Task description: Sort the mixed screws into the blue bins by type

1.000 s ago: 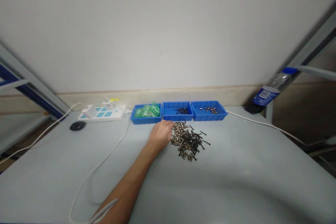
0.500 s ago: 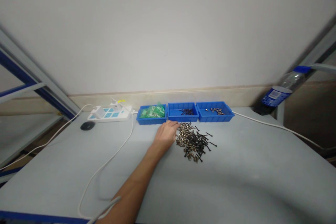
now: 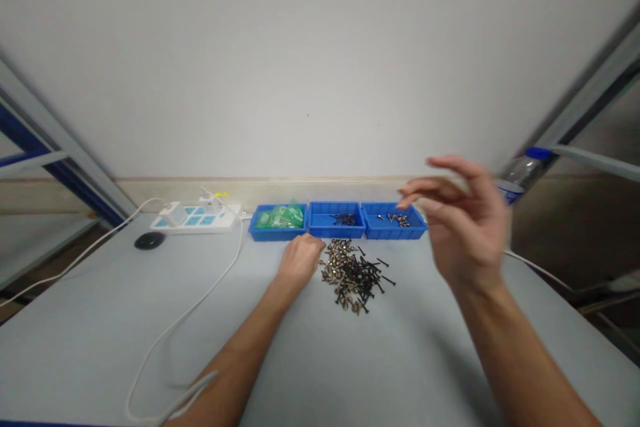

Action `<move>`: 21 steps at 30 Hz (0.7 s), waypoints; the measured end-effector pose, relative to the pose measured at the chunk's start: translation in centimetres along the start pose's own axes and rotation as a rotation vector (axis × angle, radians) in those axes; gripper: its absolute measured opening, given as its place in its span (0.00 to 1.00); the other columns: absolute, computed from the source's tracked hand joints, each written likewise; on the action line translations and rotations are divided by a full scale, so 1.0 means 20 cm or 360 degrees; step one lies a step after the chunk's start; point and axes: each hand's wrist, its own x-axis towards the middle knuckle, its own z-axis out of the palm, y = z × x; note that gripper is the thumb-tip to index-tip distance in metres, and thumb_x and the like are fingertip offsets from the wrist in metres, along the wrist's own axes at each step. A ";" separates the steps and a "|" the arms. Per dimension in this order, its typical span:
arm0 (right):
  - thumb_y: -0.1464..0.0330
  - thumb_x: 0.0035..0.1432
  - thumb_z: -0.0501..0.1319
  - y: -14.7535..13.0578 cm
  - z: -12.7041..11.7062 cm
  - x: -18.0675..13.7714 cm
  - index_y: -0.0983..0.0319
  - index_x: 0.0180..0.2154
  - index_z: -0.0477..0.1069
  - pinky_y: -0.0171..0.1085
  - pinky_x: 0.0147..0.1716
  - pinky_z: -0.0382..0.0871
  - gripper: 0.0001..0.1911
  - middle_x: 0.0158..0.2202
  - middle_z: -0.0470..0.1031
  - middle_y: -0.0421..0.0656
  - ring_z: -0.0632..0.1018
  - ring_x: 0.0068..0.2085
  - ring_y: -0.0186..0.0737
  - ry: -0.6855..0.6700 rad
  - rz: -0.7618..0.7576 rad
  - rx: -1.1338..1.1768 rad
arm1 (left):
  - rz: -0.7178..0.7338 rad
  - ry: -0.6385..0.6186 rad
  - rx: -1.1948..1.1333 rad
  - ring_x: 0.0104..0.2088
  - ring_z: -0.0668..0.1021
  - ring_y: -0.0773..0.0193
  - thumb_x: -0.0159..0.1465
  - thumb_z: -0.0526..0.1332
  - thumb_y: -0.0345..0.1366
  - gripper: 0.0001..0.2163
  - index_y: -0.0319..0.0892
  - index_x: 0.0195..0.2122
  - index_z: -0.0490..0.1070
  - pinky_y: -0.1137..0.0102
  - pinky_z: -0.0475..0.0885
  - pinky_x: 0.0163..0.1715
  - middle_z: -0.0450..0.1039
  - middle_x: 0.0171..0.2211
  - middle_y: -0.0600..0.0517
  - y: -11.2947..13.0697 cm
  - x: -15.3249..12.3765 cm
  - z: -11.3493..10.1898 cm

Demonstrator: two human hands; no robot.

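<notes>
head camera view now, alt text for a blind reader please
A bare left hand rests beside a pile of black and brass-toned metal screws on a grey table; a bare right hand is raised, slightly blurred. Beyond the pile, three blue rectangular plastic trays stand in a row.

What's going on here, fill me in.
A person's left hand rests beside a mixed pile of dark and brassy fasteners on the table. The right hand hangs in the air, blurred; whether it holds anything is unclear. Beyond the pile, three blue trays hold, left to right, green packaging, dark screws and shiny pieces.
</notes>
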 end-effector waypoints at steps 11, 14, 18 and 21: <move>0.69 0.58 0.60 0.51 0.04 -0.34 0.61 0.42 0.76 0.38 0.35 0.72 0.10 0.31 0.78 0.42 0.78 0.32 0.38 -0.0505 0.0706 -0.0475 | -0.0054 0.0504 -0.1105 0.37 0.81 0.61 0.61 0.63 0.30 0.06 0.41 0.36 0.81 0.68 0.78 0.40 0.81 0.37 0.48 0.04 0.02 -0.02; 0.69 0.58 0.59 0.49 0.04 -0.33 0.61 0.42 0.76 0.38 0.35 0.72 0.10 0.31 0.78 0.42 0.78 0.32 0.39 -0.0549 0.0694 -0.0548 | -0.0198 0.0471 -0.1480 0.39 0.82 0.59 0.59 0.65 0.33 0.06 0.39 0.35 0.81 0.66 0.80 0.42 0.80 0.38 0.45 0.06 0.02 -0.03; 0.69 0.56 0.61 0.49 0.05 -0.32 0.61 0.41 0.76 0.37 0.34 0.71 0.10 0.31 0.79 0.42 0.77 0.31 0.38 -0.0539 0.0686 -0.0589 | -0.0519 0.0344 -0.1860 0.36 0.83 0.57 0.54 0.70 0.36 0.09 0.36 0.33 0.78 0.64 0.79 0.43 0.81 0.34 0.45 0.07 0.02 -0.03; 0.68 0.55 0.63 0.51 0.05 -0.33 0.62 0.41 0.76 0.38 0.35 0.72 0.11 0.32 0.79 0.43 0.78 0.32 0.39 -0.0514 0.0722 -0.0510 | -0.0550 0.0346 -0.1930 0.35 0.83 0.59 0.52 0.72 0.38 0.13 0.37 0.35 0.77 0.66 0.79 0.42 0.81 0.33 0.46 0.09 0.03 -0.05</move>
